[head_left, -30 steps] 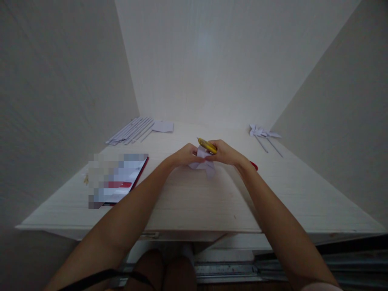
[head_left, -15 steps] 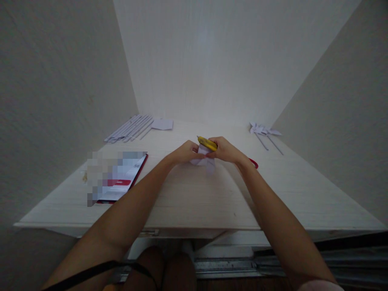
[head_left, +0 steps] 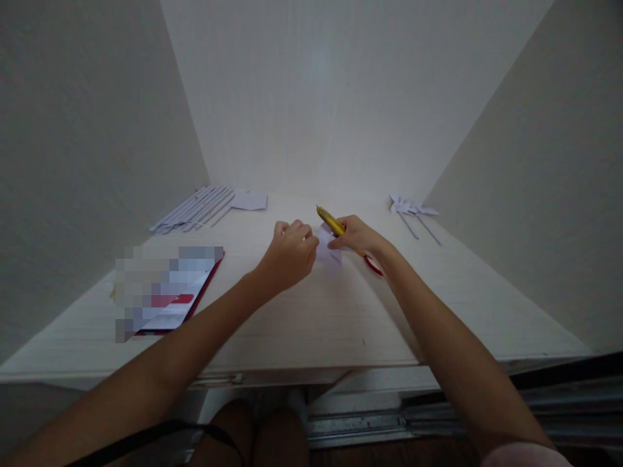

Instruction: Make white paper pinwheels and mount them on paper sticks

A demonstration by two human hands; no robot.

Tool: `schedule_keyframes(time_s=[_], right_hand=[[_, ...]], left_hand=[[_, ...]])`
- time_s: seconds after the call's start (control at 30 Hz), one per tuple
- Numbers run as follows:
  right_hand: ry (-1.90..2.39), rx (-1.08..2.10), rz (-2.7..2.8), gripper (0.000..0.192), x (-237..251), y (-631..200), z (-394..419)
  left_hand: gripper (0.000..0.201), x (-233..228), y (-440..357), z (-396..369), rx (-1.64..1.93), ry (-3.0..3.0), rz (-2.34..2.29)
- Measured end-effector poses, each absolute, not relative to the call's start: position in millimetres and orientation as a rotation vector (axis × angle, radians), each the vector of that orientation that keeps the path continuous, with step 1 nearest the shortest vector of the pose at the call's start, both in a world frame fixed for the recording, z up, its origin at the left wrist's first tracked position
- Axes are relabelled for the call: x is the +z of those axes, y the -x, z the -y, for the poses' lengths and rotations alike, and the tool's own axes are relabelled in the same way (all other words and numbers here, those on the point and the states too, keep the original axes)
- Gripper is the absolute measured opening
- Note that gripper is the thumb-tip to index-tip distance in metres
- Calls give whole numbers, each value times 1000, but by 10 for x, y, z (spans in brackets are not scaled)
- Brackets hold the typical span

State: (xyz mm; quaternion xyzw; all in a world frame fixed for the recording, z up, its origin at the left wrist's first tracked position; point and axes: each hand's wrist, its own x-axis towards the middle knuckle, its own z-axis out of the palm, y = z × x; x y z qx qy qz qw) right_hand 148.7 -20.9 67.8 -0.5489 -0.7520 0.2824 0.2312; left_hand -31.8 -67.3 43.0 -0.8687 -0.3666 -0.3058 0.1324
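Left hand: the left hand [head_left: 291, 250] is curled with the knuckles up, just left of the folded white paper [head_left: 329, 250]; half a second ago its fingertips were pinched on the paper's left edge. Whether the paper is touched by it now cannot be told.
Right hand: the right hand [head_left: 357, 235] is closed around a yellow tool [head_left: 331, 221], its tip pointing up and away to the left; the tool looks like a pen or a small cutter, too small to be sure. The grip is unchanged against both earlier pictures.
Paper: the paper is kept at mid-table between the two hands, partly under the right-hand fingertips, resting on the pale table [head_left: 302, 324].
Change judged: the shared two-handed hold appears to have been loosened on the left side, so the paper seems steadied mainly by the right hand.
Red object: a red loop [head_left: 374, 266] is seen beneath the right wrist.
Surroundings: paper strips [head_left: 195, 209] lie far left, finished paper pinwheels [head_left: 413, 209] far right, a red-edged booklet [head_left: 170, 298] near left.
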Motion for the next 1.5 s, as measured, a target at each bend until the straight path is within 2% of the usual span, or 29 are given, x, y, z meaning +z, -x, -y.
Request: schedule_keyframes(time_s=[0.3, 0.63, 1.3, 1.5], right_hand=[[1728, 790, 2374, 15, 600, -1262, 209], [1821, 582, 2476, 17, 629, -1119, 275], [1981, 373, 2543, 39, 681, -1056, 268], [1929, 109, 2354, 36, 818, -1314, 315]], left_hand=[[28, 125, 470, 855, -499, 2775, 988], [31, 72, 496, 866, -581, 2892, 1031], [34, 77, 498, 823, -487, 2854, 1064], [34, 61, 512, 822, -473, 2826, 1043]])
